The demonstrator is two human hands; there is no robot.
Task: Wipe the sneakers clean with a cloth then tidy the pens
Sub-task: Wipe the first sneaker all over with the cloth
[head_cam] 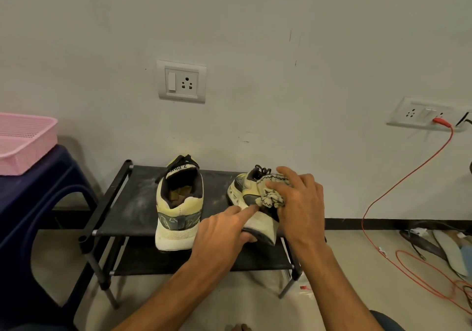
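Two pale yellow and grey sneakers are on a low black rack (127, 203). The left sneaker (178, 208) stands upright with its heel toward me. The right sneaker (245, 192) is tipped on its side and lifted at the heel. My left hand (222, 231) grips its heel, thumb under the sole and forefinger along the side. My right hand (298, 203) holds a bunched cream cloth (270, 195) with dark stitching and presses it on the sneaker's upper. No pens are in view.
A pink plastic basket (23, 141) sits on a dark blue stool (33, 197) at the left. A wall socket (181, 82) is above the rack. A red cable (398, 185) runs from a right-hand socket down to the floor, near insoles (452, 251) and other clutter.
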